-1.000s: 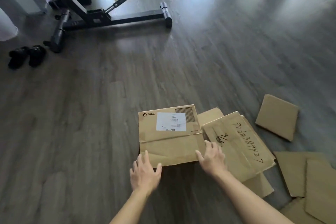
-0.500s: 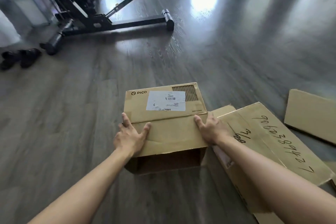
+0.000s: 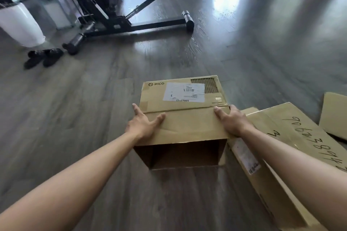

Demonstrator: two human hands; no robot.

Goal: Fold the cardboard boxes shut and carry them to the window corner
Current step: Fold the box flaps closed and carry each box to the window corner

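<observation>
Only one view on my end: head cam, wide-angle, worn on the person, looking forward and down at the floor (image 3: 78,122). Both forearms come in from the bottom edge, left hand (image 3: 144,127) and right hand (image 3: 231,122) near frame centre, so it's close in on the box (image 3: 180,95). Far field reaches the black frame (image 3: 131,22) at the top and the planter (image 3: 16,22) top left. Edges bend noticeably. No second view, so no shared part.
</observation>
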